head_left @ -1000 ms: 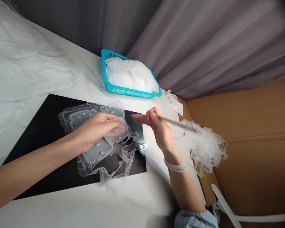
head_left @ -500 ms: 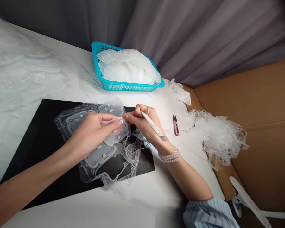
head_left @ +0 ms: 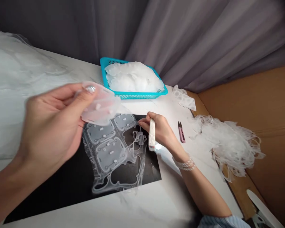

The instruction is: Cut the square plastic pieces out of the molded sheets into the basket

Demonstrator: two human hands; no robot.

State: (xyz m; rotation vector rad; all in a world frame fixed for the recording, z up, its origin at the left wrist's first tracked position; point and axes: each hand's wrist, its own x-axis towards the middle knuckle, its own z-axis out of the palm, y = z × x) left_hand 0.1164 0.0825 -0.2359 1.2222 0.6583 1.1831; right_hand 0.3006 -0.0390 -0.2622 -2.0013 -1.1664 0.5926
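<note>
Separating the piece (head_left: 103, 109) from the sheet (head_left: 111, 152) looks like the step in hand. The left hand (head_left: 52, 122) pinches it, fingers narrow, at the sheet's eleven o'clock; the right hand (head_left: 161, 126), at two, grips a stick (head_left: 152, 134). Next likely calls for a clear path past the basket (head_left: 137, 94).

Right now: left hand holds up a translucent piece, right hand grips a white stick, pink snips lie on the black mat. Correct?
One miss: the pink snips lie on the white table, off the black mat; see the head view. The left hand with the translucent piece and right hand with the white stick are correct.
</note>
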